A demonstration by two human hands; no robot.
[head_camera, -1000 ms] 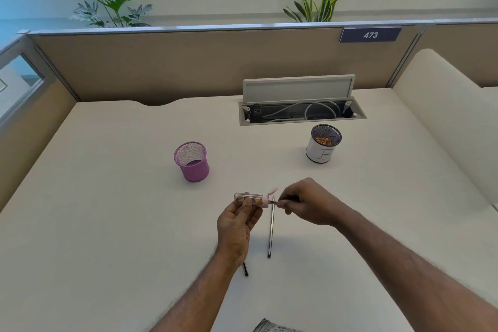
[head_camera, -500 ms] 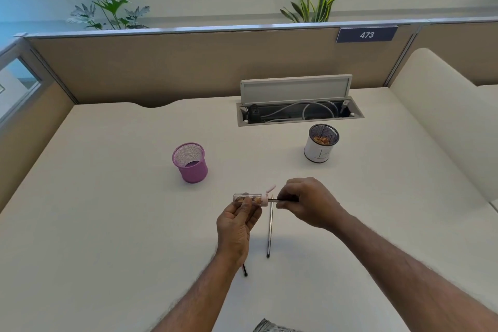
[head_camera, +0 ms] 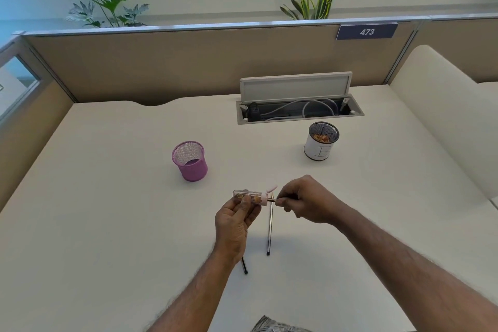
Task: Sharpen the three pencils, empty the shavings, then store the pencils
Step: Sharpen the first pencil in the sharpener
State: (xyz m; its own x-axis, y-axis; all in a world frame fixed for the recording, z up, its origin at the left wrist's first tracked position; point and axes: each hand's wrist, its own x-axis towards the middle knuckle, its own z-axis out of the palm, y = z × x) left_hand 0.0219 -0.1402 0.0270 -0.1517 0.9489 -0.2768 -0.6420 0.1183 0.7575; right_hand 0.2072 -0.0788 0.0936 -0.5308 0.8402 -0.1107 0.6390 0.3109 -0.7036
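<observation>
1. Left hand (head_camera: 237, 217) grips the clear sharpener (head_camera: 249, 197) round its barrel; right hand (head_camera: 304, 199) pinches a pencil (head_camera: 274, 199) just beside it, tip inside.
2. Second pencil (head_camera: 269, 229) lies on the bench (head_camera: 107, 224) below the right hand, third pencil (head_camera: 244, 267) under the left wrist.
3. Probably light, stiff, brittle-tipped: pinch near the tip.

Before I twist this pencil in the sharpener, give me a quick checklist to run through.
1. Left hand grips the sharpener: ok.
2. Right hand pinches the pencil, its tip in the sharpener's pink end: ok.
3. Room left in the clear chamber, which already holds shavings: cannot tell.
4. Second pencil lies on the desk, third pencil partly under the left wrist, both close by: ok.
5. Purple mesh cup upright, ready for storing: ok.
6. White cup upright, ready for the shavings: ok.
</observation>
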